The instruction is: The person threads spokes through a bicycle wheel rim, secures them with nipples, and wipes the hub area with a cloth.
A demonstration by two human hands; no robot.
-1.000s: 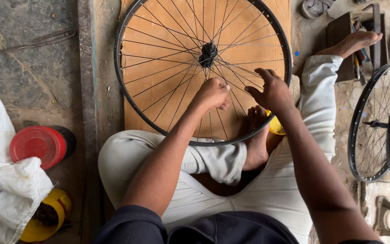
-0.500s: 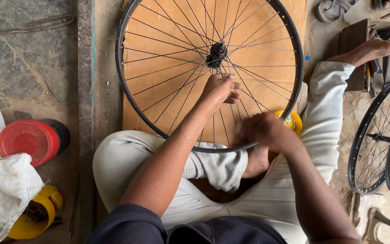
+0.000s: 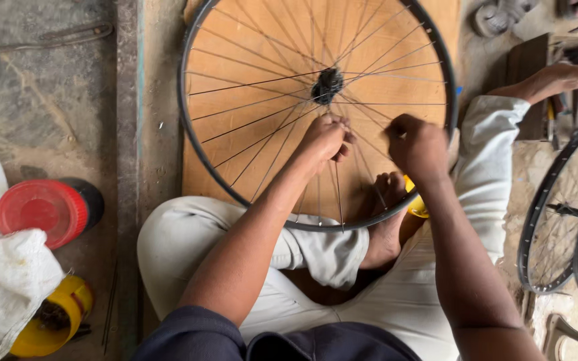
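Below the black hub (image 3: 327, 85) of the bicycle wheel (image 3: 318, 107) lying across the person's lap, the left hand (image 3: 326, 139) pinches spokes while the right hand (image 3: 419, 147), risen from the rim since half a second ago, closes its grip beside it.

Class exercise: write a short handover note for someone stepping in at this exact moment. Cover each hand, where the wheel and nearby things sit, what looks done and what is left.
Left hand: fingers closed on spokes just below the hub.
Right hand: fist closed over spokes nearer the rim's right side; what it grips is hidden.
Bicycle wheel: flat on a wooden board, its near edge over the seated person's lap.
Nearby: red lid and yellow container on the left, more wheels on the right.
Done: many spokes already run hub to rim.
Left: cannot tell from this view.
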